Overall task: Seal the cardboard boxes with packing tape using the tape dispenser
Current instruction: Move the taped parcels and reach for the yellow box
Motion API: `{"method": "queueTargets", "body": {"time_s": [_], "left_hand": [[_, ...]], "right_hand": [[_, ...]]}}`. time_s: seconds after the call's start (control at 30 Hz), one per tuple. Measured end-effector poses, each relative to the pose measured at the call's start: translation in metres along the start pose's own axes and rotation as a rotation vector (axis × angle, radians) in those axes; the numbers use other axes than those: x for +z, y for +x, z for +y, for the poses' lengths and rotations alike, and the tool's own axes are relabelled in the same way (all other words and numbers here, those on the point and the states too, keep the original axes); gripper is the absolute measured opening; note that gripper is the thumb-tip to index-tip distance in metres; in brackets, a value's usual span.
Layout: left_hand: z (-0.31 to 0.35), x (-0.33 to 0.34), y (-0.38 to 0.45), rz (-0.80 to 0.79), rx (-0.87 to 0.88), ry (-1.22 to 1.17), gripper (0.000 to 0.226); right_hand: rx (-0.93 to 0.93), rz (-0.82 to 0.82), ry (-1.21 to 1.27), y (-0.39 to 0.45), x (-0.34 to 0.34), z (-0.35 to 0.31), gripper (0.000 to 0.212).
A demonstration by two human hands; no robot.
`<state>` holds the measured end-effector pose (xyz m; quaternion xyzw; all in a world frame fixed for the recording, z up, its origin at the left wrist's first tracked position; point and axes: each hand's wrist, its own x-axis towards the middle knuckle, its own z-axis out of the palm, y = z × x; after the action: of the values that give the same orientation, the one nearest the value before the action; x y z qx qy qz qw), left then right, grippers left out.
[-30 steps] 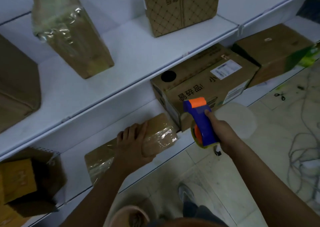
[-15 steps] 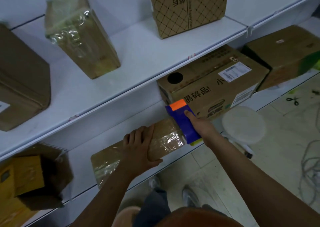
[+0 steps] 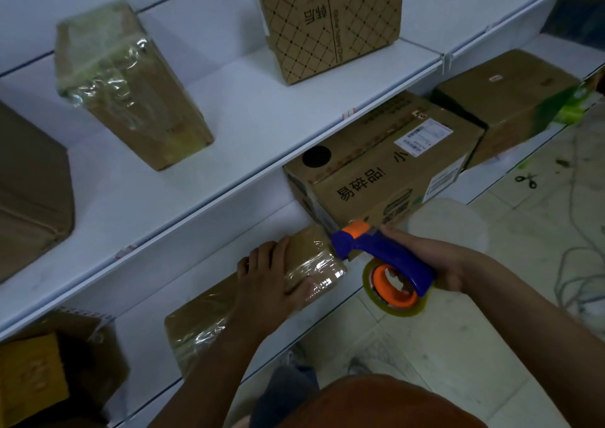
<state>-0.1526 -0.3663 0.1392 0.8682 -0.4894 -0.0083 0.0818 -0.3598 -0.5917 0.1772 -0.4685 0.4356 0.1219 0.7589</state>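
Box being sealed: long flat cardboard box [image 3: 248, 316] lies on the lower white shelf [image 3: 154, 326], its length running from near left to far right, glossy tape already over much of its top
Left hand: left hand [image 3: 265, 283] lies across the top of that box near its right end, fingers curled over the far edge and thumb along the near side, clamped on the box
Right hand: right hand [image 3: 438, 264] is wrapped around the handle of the tape dispenser [image 3: 383, 260], fingers closed on it, index finger stretched forward along the top
Dispenser: blue body, orange head, orange hub carrying a roll of clear tape [image 3: 396, 292]; the head sits just beside the right end of the flat box, and whether it touches is hard to tell; the roll hangs out past the shelf's near edge, over the floor
Neighbour on the right: printed carton [image 3: 386, 172] with a black round hole and a white label, standing directly behind the dispenser head
Further right: plain brown box [image 3: 504, 100] on the same shelf
Upper shelf: upper shelf [image 3: 255, 107] holds a tape-wrapped box [image 3: 131, 84] on the left and a diamond-patterned box [image 3: 330, 18] on the right
Floor: scissors [image 3: 527, 179] lie on the tiles at far right, near loose cords [image 3: 586, 264]
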Motion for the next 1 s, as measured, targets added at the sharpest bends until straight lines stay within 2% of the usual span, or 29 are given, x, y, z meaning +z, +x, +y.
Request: {"method": "queueTargets", "body": {"time_s": [0.13,0.23,0.37,0.5,0.6,0.8,0.93,1.0], "left_hand": [[0.003,0.000,0.006,-0.034,-0.021,-0.046,0.086],[0.005,-0.001,0.007,-0.067,-0.031,-0.095,0.086],[0.012,-0.007,0.009,-0.089,-0.077,-0.294,0.072],[0.023,-0.010,0.018,-0.186,-0.058,-0.406,0.075],[0.032,-0.007,0.031,-0.228,-0.150,-0.414,0.063],[0.047,-0.009,0.050,-0.325,-0.276,-0.498,0.060],[0.055,-0.004,0.054,-0.263,-0.252,-0.502,0.035],[0.057,-0.001,0.056,-0.188,-0.280,-0.522,0.036]], "right_hand": [[-0.002,-0.005,-0.022,-0.004,0.006,0.001,0.064],[0.003,-0.035,-0.042,-0.005,0.007,0.004,0.071],[-0.015,-0.021,-0.087,-0.003,0.012,0.009,0.068],[-0.005,-0.005,-0.138,-0.001,0.013,0.012,0.074],[-0.002,0.003,-0.124,-0.001,0.014,0.019,0.073],[-0.008,0.025,-0.058,-0.002,0.019,0.038,0.068],[-0.009,0.043,0.016,-0.003,0.022,0.049,0.065],[-0.014,0.054,0.025,-0.004,0.022,0.052,0.068]]}}
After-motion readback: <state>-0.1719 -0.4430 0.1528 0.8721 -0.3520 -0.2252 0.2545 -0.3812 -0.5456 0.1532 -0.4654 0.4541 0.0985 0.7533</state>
